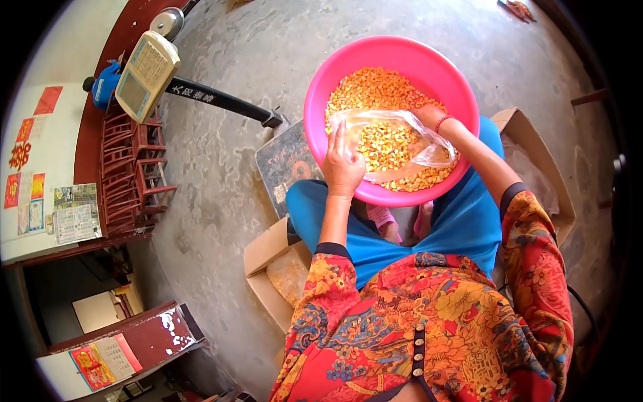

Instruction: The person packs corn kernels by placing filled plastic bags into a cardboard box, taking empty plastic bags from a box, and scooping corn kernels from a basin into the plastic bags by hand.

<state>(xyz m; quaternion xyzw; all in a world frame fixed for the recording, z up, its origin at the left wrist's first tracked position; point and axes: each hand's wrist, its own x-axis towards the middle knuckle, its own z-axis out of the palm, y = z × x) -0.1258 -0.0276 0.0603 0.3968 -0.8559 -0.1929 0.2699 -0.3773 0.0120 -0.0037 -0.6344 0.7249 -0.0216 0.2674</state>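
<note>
A clear plastic bag (425,155) lies open inside a pink basin (455,87), with yellow corn kernels (385,144) in it. More loose kernels (372,87) cover the basin floor around the bag. My left hand (343,166) is at the bag's left side, its fingers stretched upward and its thumb apart, gripping the plastic edge between them. On the other side, my right hand (429,116) reaches down to the kernels beside the bag's upper right rim. Its fingertips are partly hidden, so I cannot tell whether they hold kernels or plastic. A red bracelet (443,122) circles that wrist.
Beneath the basin is a platform scale (284,164), with its display (144,77) on a post to the left. Cardboard boxes stand at left (268,251) and right (539,161) of my legs. Stacked red stools (137,161) line the left wall.
</note>
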